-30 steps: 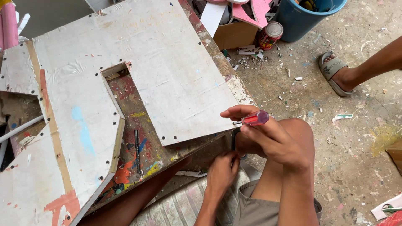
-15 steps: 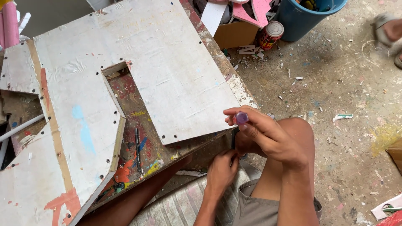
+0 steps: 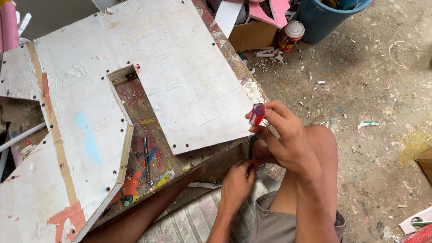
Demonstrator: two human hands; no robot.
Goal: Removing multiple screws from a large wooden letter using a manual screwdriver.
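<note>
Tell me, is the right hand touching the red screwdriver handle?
Touching: the head view shows the right hand with its fingers wrapped around the red screwdriver handle.

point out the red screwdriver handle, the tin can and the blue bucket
red screwdriver handle (image 3: 257,114), head view, middle of the handle
tin can (image 3: 290,36), head view, its side
blue bucket (image 3: 321,20), head view, outer wall

Bright, even daylight, soft shadows, sharp focus throughout, slight wide-angle stretch at the edges.

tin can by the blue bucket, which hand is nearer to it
Right. The right hand, holding a red-handled screwdriver, is up at the board's corner, below the tin can. The left hand sits lower, under the table edge, farther away.
</note>
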